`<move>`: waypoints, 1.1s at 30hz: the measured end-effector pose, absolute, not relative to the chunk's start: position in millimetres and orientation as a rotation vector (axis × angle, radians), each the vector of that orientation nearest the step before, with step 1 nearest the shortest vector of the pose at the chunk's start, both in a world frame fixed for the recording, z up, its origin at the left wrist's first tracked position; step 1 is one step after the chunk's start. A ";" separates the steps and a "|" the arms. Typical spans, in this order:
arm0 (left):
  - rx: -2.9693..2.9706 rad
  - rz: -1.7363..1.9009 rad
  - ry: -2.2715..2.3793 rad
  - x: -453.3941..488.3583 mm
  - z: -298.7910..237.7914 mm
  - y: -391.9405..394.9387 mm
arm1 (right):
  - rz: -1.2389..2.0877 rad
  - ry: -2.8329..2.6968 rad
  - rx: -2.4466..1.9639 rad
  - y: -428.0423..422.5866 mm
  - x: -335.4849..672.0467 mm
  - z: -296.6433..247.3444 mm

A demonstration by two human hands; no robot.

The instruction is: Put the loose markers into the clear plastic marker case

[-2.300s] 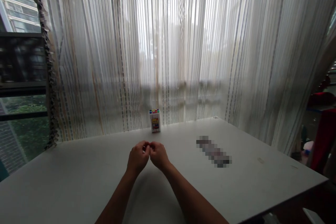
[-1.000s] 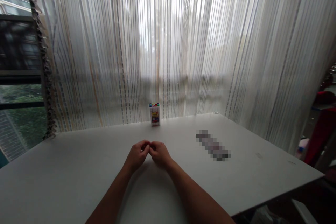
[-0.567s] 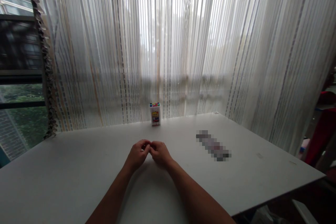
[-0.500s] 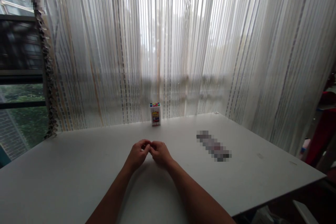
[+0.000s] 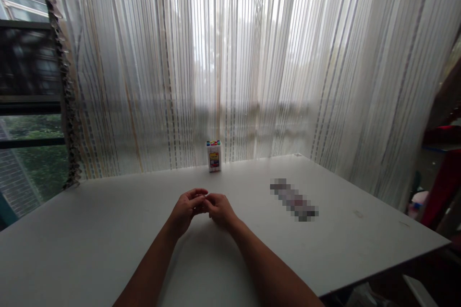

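My left hand (image 5: 186, 208) and my right hand (image 5: 219, 208) meet at their fingertips just above the white table (image 5: 108, 230). The left fingers are curled inward and closed, with the thumb laid toward the right fingertips. A pinch closes my right hand, thumb against the forefinger. Whatever lies between the fingers, if anything, is hidden or too small to make out. Behind the hands, a clear case of markers (image 5: 214, 157) with coloured caps and a yellow label stands upright, apart from both of them.
To the right lies a long, pixelated object (image 5: 294, 200), its kind blurred out. A striped sheer curtain (image 5: 237, 81) hangs along the table's far edge. The table's right edge runs diagonally, with a red item (image 5: 441, 187) beyond it. A window (image 5: 32, 144) is at the left.
The left hand has turned slightly, its thumb and fingers now reaching farther over the right fingertips. The right hand stays nearly where it was. The view has shifted a little.
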State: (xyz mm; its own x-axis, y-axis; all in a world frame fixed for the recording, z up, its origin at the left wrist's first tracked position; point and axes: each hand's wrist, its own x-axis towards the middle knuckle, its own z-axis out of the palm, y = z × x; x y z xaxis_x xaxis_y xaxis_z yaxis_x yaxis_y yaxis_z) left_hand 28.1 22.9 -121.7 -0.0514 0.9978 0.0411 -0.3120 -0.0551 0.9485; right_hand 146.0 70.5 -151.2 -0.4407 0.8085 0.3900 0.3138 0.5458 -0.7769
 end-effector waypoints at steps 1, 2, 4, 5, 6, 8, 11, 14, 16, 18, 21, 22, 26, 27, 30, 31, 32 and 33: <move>0.973 1.402 0.966 27.8 -121.6 22.7 | 0.813 -2.001 -0.900 70.4 145.9 -151.5; 0.965 1.393 0.958 27.6 -121.4 22.6 | 0.821 -2.001 -0.894 70.3 145.7 -151.8; 0.953 1.378 0.951 27.6 -121.1 22.5 | 0.829 -1.998 -0.879 69.6 145.5 -151.9; 0.950 1.373 0.949 27.6 -121.0 22.5 | 0.829 -1.998 -0.872 69.2 145.5 -151.8; 0.949 1.371 0.950 27.7 -120.9 22.5 | 0.830 -2.000 -0.864 68.7 145.5 -151.6; 0.949 1.374 0.961 27.8 -121.0 22.7 | 0.832 -2.007 -0.846 68.0 145.6 -150.9; 0.944 1.399 0.999 27.4 -121.7 23.5 | 0.835 -2.024 -0.835 68.1 146.0 -150.0; 0.948 1.417 1.043 27.0 -122.2 24.4 | 0.812 -2.020 -0.870 69.6 146.3 -149.7; 0.964 1.416 1.071 27.1 -122.0 24.6 | 0.793 -1.999 -0.902 70.7 146.3 -149.8; 0.992 1.406 1.085 27.6 -121.4 24.2 | 0.786 -1.985 -0.921 71.5 146.3 -149.9; 1.027 1.395 1.088 28.4 -120.5 23.4 | 0.799 -1.990 -0.924 71.7 146.5 -150.0; 1.033 1.390 1.090 28.6 -120.3 23.1 | 0.803 -1.993 -0.921 71.5 146.7 -150.1; 1.048 1.369 1.095 28.5 -120.9 23.1 | 0.795 -1.997 -0.919 70.5 147.2 -150.1; 1.051 1.365 1.092 28.4 -121.1 23.2 | 0.790 -1.997 -0.919 70.3 147.3 -150.0; 1.053 1.358 1.093 28.4 -121.6 23.3 | 0.773 -1.998 -0.911 69.9 147.5 -149.8; 1.055 1.355 1.095 28.5 -121.5 23.2 | 0.768 -1.999 -0.909 70.0 147.6 -149.8; 1.057 1.353 1.096 28.7 -121.3 23.0 | 0.766 -2.000 -0.910 70.0 147.5 -149.7; 1.060 1.351 1.098 28.9 -121.1 22.8 | 0.767 -2.002 -0.913 70.1 147.5 -149.8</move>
